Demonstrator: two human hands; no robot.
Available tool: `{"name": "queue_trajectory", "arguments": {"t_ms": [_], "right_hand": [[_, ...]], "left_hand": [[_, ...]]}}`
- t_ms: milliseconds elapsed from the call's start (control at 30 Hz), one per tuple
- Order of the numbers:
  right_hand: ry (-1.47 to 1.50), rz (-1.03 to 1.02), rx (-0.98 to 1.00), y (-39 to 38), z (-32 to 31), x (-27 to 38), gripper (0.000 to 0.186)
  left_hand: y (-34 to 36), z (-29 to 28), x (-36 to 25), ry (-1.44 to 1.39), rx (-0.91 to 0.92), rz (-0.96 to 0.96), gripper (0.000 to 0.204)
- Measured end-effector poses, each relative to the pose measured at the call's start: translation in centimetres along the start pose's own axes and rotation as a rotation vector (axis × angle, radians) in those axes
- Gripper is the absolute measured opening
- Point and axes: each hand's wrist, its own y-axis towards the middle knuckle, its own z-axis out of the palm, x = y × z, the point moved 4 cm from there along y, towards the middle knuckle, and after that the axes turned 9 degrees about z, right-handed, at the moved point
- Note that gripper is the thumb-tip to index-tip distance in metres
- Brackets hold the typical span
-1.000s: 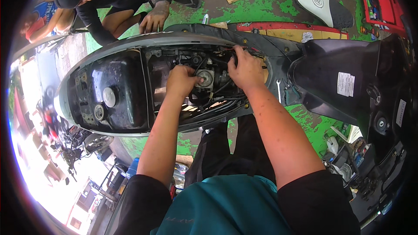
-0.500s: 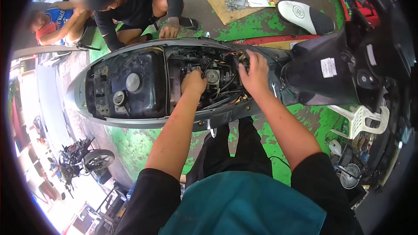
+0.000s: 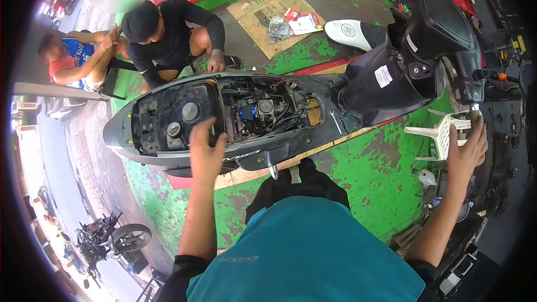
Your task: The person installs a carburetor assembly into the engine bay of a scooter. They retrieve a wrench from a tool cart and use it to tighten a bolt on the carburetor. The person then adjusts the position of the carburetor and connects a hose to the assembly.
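Observation:
A scooter body with its seat off lies across the view, its engine bay (image 3: pixel 268 128) uncovered. In the bay sit a round metal-topped part (image 3: pixel 265 106), a bright blue fitting (image 3: pixel 246 113) and black hoses. My left hand (image 3: pixel 206 151) is raised over the near edge of the body, beside the black fuel tank (image 3: pixel 204 106), fingers apart and holding nothing. At the far right my right hand (image 3: pixel 469 146) reaches up with thumb and fingers spread. Its fingertips are by the silver end of the handlebar grip (image 3: pixel 474 92); whether they touch it I cannot tell.
A wrench (image 3: pixel 335 122) and pliers (image 3: pixel 351 116) lie on the footboard. A person in black (image 3: pixel 187 31) crouches beyond the scooter, with another seated person (image 3: pixel 78 56) behind. The removed seat (image 3: pixel 352 33) and cardboard (image 3: pixel 268 39) lie beyond; a white plastic chair (image 3: pixel 442 134) stands right.
Both hands have left the engine bay. My left hand moved left and nearer; my right hand moved far right to the handlebar. The view has shifted, and the blue fitting now shows.

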Motion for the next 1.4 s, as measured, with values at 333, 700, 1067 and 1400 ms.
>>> {"name": "queue_trajectory", "arguments": {"t_ms": [333,700,1067,1400], "right_hand": [[1.163,0.252,1.412,9.6,5.1,-4.2,0.042],[0.446,-0.123,0.541,9.3,5.7,-4.3,0.058],[1.175,0.274,1.393,8.3,5.5,-5.1,0.046],[0.504,-0.133,0.439,7.5,0.4,-3.9,0.061]], "left_hand": [[0.5,-6.7,6.5,0.049,-0.158,-0.123,0.05],[-4.2,-6.1,7.0,0.1,-0.162,-0.107,0.048],[-1.9,-7.3,9.6,0.057,-0.203,-0.092,0.044],[-0.5,-6.8,8.3,0.107,-0.132,-0.074,0.045]]}}
